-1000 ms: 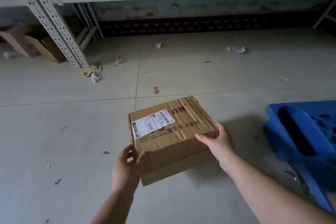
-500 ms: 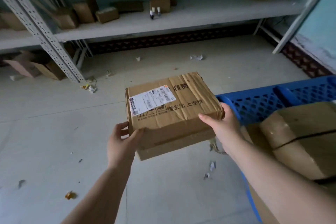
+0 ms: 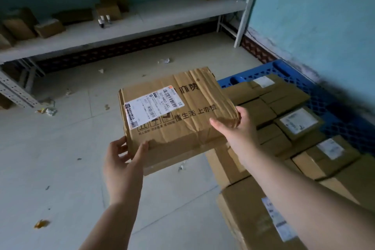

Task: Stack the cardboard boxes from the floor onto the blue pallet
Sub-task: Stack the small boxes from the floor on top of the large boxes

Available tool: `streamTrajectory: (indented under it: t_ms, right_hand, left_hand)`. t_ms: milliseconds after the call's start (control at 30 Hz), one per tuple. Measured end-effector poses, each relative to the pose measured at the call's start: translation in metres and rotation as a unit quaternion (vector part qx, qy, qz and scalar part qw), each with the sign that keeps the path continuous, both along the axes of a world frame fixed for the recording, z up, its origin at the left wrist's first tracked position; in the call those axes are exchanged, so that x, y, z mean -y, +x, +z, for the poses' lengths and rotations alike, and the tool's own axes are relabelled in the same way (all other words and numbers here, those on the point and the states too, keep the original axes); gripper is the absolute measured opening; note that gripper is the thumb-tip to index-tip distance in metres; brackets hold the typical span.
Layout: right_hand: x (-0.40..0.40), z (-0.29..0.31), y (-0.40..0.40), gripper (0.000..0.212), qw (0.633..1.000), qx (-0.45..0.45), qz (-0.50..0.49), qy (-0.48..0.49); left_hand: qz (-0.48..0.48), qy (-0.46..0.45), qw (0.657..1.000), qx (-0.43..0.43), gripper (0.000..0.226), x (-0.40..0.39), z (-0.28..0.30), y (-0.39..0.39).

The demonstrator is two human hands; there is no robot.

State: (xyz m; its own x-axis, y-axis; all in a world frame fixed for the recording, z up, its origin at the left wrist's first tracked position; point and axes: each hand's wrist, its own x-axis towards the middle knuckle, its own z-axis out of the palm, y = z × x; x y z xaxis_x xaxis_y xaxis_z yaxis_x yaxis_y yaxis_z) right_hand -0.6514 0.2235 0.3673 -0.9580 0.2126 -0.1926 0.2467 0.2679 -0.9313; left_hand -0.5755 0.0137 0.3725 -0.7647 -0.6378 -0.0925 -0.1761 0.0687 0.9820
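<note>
I hold a creased cardboard box (image 3: 182, 115) with a white shipping label and black printed characters in the air, in the middle of the view. My left hand (image 3: 123, 160) grips its near left corner. My right hand (image 3: 237, 130) grips its right edge. The box hangs above the floor at the left edge of the blue pallet (image 3: 334, 111), which lies at the right against the wall. Several cardboard boxes (image 3: 300, 124) cover the pallet in a stack; the held box overlaps their near left corner without touching that I can tell.
A grey metal shelf (image 3: 121, 30) with several small boxes and two little bottles (image 3: 104, 20) runs along the far wall. Paper scraps (image 3: 47, 110) litter the tiled floor. A turquoise wall (image 3: 314, 16) stands behind the pallet at the right.
I have lifted the box from the floor and carried it rightward and up. The view has swung right, so the loaded pallet is now in sight beside the box.
</note>
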Motion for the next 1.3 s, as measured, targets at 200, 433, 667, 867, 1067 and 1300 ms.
streamTrajectory:
  t_ms: [200,433,667,867,1067,1300]
  right_hand:
    - [-0.083,-0.013,0.067,0.083,1.000,-0.001,0.014,-0.007]
    - [-0.175,-0.039,0.131,0.079,0.999,0.022,0.019,0.034]
    - [-0.246,-0.071,0.181,0.074,0.998,0.039,-0.042,0.028]
    - [-0.276,-0.097,0.194,0.067,0.997,0.066,-0.040,0.020]
    - [-0.299,-0.139,0.189,0.062,0.997,0.052,-0.049,0.042]
    - [-0.327,-0.196,0.203,0.067,0.994,0.034,-0.096,0.037]
  left_hand:
    - [0.030,-0.009,0.999,-0.009,0.028,-0.086,-0.016,0.070]
    - [0.014,-0.009,0.999,0.030,0.031,-0.176,-0.045,0.141]
    - [0.002,-0.024,0.999,0.031,0.039,-0.249,-0.076,0.188]
    - [-0.046,-0.033,0.996,0.072,0.044,-0.274,-0.104,0.201]
    - [-0.104,-0.017,0.991,0.079,0.057,-0.296,-0.152,0.195]
    - [-0.174,-0.026,0.981,0.083,0.054,-0.309,-0.207,0.202]
